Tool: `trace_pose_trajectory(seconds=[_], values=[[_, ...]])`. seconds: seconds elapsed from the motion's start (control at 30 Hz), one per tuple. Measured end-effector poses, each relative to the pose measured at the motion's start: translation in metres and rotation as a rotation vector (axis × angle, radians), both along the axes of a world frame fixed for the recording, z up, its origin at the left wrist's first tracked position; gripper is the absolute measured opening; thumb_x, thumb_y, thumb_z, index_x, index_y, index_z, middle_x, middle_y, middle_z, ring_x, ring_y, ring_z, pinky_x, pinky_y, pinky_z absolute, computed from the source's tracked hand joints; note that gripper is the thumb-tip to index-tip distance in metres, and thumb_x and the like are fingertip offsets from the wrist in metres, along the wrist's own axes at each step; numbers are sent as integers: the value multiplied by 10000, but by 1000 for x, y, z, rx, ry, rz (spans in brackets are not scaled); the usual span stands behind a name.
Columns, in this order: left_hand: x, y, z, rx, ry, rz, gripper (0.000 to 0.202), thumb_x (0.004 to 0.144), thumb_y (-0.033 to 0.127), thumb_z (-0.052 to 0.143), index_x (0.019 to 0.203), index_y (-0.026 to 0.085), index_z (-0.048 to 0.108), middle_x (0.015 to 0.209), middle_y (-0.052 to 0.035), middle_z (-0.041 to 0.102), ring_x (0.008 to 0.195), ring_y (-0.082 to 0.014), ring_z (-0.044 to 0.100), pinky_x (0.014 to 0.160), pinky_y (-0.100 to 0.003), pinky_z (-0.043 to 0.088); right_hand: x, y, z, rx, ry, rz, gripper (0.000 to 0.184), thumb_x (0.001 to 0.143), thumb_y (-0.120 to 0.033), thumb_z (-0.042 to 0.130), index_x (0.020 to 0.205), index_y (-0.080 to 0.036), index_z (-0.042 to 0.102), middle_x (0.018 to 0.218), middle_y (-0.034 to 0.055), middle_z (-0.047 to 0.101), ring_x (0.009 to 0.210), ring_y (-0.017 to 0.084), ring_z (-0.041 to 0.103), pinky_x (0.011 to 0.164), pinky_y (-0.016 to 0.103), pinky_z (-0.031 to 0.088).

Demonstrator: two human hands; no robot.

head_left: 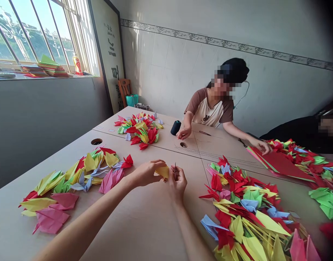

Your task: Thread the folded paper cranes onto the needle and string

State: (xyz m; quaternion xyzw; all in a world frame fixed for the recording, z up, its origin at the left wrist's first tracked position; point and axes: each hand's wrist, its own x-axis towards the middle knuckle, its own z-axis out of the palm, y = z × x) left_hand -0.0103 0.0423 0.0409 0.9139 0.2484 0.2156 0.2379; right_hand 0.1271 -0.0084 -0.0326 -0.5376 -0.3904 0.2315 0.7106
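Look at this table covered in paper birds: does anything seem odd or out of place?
Thin dark lines stray across the beige tabletop near the black thread spool. They could be loose thread or marks; I can't tell which. They stand out beside the colourful heaped folded paper cranes.

A co-worker (209, 110) in a brown-and-cream T-shirt sits across the table, near a spool of dark thread (175, 127). A second person in black (299, 134) is partly visible at the right edge. Behind them is a white tiled wall (166, 61) with a patterned border. To the left, a windowsill holds stacked coloured paper (52, 67) and a bottle (77, 64). A framed calligraphy panel (109, 54) stands beside a wooden chair (124, 90) and a teal bag (132, 100).
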Motion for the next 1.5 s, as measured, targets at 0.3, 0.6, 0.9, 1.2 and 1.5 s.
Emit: trace_pose_trajectory(seconds=[0.3, 0.6, 0.9, 1.2, 1.5], values=[[25, -28, -32, -565, -750, 466, 583, 781, 258, 571, 1323, 207, 364, 1357, -150, 387, 975, -200, 571, 776, -335, 494, -2, -5, 11, 52, -94, -77, 271, 831, -390, 549, 896, -128, 574, 796, 74, 647, 608, 126, 599, 545, 215, 491], [57, -38, -46, -752, -996, 408, 321, 820, 408, 530, 933, 118, 609, 791, -37, 604, 602, -107, 536, 562, -227, 458, -1, -5, 7, 49, -131, -52, 251, 820, -372, 566, 926, -144, 562, 796, 62, 654, 566, 127, 611, 486, 210, 507], [55, -34, -49, -692, -990, 395, 403, 850, 448, 476, 1050, 117, 586, 667, 3, 530, 505, -81, 437, 489, -204, 413, 3, -2, -3, 60, -322, 10, 288, 865, -356, 497, 1039, -154, 604, 974, 101, 659, 776, 168, 653, 647, 260, 548], [48, -30, -49, -632, -929, 424, 417, 812, 493, 506, 929, 122, 657, 631, 2, 517, 509, -85, 403, 471, -191, 360, 1, -4, 1, 23, -221, 74, 281, 841, -391, 541, 966, -148, 610, 845, 69, 672, 585, 132, 629, 527, 237, 535], [40, -21, -51, -728, -877, 347, 429, 776, 502, 555, 861, 104, 690, 476, 57, 335, 446, -57, 246, 427, -199, 212, 0, -5, 7, 8, -171, 100, 280, 836, -408, 545, 919, -148, 606, 759, 41, 652, 514, 110, 588, 504, 228, 517]])
